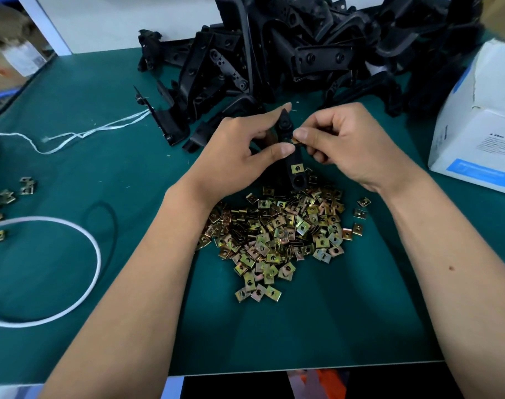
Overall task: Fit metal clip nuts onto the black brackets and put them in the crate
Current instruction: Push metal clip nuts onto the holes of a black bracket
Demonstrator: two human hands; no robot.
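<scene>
Fingers of the left hand (239, 145) are clamped round a narrow black plastic bracket (292, 156) just beyond the heap of brass-coloured metal clip nuts (277, 234); one clip nut (296, 140) is pinched against its edge by the right hand (349, 145).

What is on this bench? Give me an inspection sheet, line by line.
Surface: green mat, bare toward the front edge.
Job's things: bracket held above the mat, one nut already fitted; second nut at the bracket's edge; nut pile below; bracket heap behind. Crate: nothing seen.
Clutter: stray nuts at left; white box at right.
Grips: left hand holds the bracket; right hand pinches the second nut.
Cables: white cord loop; white string.
Surroundings: cardboard boxes beyond the left edge.
</scene>
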